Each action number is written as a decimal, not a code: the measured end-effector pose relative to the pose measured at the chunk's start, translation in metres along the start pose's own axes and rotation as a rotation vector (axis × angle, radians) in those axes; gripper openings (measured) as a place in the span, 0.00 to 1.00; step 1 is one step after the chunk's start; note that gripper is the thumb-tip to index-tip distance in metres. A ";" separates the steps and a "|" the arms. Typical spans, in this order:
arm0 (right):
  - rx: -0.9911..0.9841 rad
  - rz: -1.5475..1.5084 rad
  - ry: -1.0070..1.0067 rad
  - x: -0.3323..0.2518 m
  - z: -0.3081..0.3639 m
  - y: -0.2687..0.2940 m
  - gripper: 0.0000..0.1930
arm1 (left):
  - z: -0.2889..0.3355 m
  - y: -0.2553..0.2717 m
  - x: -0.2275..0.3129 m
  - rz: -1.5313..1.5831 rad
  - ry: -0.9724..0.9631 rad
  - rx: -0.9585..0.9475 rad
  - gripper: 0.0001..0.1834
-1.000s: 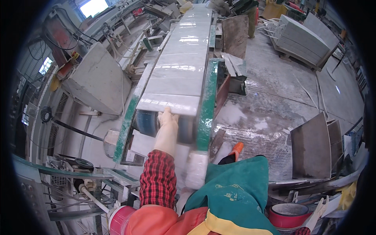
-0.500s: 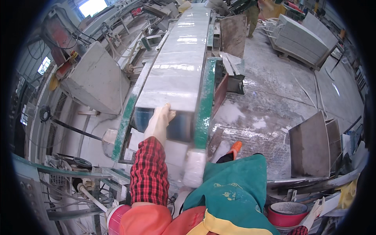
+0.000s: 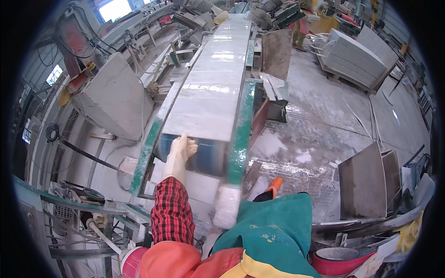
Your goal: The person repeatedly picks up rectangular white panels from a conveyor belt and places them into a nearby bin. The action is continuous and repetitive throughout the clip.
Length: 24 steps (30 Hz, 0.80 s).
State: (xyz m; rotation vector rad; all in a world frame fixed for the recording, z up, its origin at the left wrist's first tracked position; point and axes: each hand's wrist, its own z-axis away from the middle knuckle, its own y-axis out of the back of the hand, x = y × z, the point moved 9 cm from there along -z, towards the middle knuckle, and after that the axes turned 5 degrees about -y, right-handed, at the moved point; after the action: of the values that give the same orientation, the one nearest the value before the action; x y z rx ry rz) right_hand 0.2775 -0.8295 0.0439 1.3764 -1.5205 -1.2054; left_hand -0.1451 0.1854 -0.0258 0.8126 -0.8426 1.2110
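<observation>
My left hand [image 3: 180,152], in a pale glove below a red-and-black checked sleeve [image 3: 173,211], is at the near edge of a wet, glossy white stone slab [image 3: 201,118]. Its fingers are curled closed, with the topmost fingertip at the slab's edge; the underside of the hold is hidden. The slab lies last in a row of similar slabs on a long conveyor. Under that edge the dark blue belt [image 3: 206,155] turns over its end roller. My right hand is out of view.
Green rails [image 3: 240,134] flank the belt, and a white wrapped roll [image 3: 227,206] sits at the right rail's end. A pale stone block [image 3: 113,99] stands left. Brown boards [image 3: 364,185], a red tub [image 3: 333,262] and stacked white slabs [image 3: 354,58] are right.
My left hand has moved left along the slab's near edge. My right hand, seen at the lower right before, has gone out of view. The whole view has shifted slightly.
</observation>
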 end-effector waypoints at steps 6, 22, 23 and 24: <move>0.022 0.152 -0.006 0.004 0.025 -0.008 0.28 | -0.012 -0.013 0.004 0.164 0.045 0.071 0.25; 0.021 0.370 -0.033 0.005 0.046 -0.016 0.29 | -0.072 0.006 -0.015 0.386 0.004 0.109 0.09; 0.022 0.382 -0.031 0.006 0.047 -0.017 0.29 | -0.073 0.006 -0.014 0.394 -0.004 0.113 0.10; 0.022 0.394 -0.030 0.009 0.048 -0.017 0.29 | -0.072 0.004 -0.013 0.403 -0.010 0.116 0.10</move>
State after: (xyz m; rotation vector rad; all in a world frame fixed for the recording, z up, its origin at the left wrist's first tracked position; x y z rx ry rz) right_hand 0.2356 -0.8308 0.0139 1.0110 -1.7309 -0.9665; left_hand -0.1432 0.2435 -0.0705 0.7631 -0.9813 1.6233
